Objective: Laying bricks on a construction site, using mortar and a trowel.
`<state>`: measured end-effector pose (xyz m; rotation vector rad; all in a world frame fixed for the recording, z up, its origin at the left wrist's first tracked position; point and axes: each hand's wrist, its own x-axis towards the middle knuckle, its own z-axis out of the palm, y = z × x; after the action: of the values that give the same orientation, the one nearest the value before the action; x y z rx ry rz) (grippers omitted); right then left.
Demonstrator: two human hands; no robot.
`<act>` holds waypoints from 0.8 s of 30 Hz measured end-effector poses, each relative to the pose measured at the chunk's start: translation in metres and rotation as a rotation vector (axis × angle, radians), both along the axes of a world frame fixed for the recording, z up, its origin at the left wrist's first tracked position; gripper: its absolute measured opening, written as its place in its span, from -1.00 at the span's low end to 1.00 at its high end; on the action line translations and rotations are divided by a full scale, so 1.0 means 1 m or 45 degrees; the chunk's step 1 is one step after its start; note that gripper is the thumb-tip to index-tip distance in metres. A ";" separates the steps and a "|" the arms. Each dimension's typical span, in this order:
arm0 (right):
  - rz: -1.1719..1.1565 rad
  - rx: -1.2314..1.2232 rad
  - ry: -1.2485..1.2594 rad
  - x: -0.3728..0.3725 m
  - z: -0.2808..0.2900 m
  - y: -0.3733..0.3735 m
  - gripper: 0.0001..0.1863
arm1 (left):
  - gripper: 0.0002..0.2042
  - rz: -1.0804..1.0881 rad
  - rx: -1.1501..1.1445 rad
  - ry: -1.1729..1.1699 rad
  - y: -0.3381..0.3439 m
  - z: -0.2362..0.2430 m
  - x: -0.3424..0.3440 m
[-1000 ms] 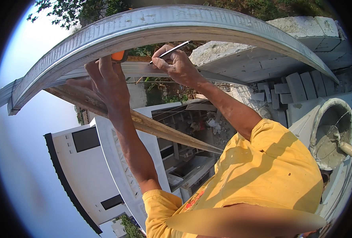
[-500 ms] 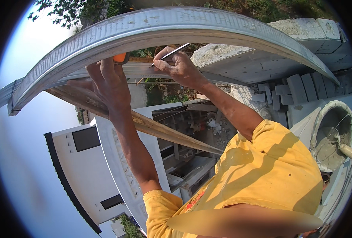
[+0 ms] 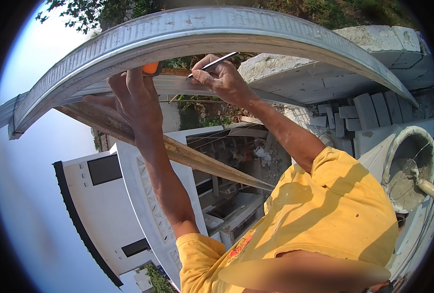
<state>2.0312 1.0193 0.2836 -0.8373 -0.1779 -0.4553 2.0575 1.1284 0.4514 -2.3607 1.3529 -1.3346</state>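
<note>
My left hand (image 3: 137, 105) is raised under a curved galvanised metal channel (image 3: 187, 22), its fingers closed around an orange and black tape measure (image 3: 151, 68). The channel hides part of the tape measure and the fingertips. From its right side a narrow yellow tape blade (image 3: 175, 72) runs along a grey metal profile (image 3: 170, 85) toward my right hand (image 3: 222, 80). That hand pinches a slim black-and-white pencil (image 3: 216, 64). The pencil's lower tip points down to the left, at the profile near the blade; whether it touches cannot be made out.
A wooden beam (image 3: 207, 168) slants below my left forearm. To the right are a pale block wall (image 3: 295, 80), stacked grey blocks (image 3: 366, 110) and a bucket (image 3: 388, 161) of wet mortar with a wooden-handled trowel (image 3: 429, 189). Rubble lies far below; a white building (image 3: 95, 205) stands left.
The pencil and my right hand have shifted very slightly to the right. My left hand keeps its hold on the tape measure, with a little more orange showing.
</note>
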 end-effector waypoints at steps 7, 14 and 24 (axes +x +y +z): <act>-0.431 -0.166 -0.115 0.019 -0.019 -0.008 -0.70 | -0.38 0.043 0.082 -0.075 -0.003 0.000 -0.002; 0.039 -0.006 -0.055 0.033 -0.011 0.000 -0.72 | -0.53 0.190 0.107 -0.194 -0.005 -0.001 -0.004; -0.070 0.074 0.016 0.038 -0.018 0.013 -0.78 | -0.36 -0.082 -0.106 -0.210 0.006 0.019 0.003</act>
<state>2.0696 1.0322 0.2654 -0.7895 -0.1296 -0.5047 2.0603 1.1344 0.4708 -2.2160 1.3615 -1.5945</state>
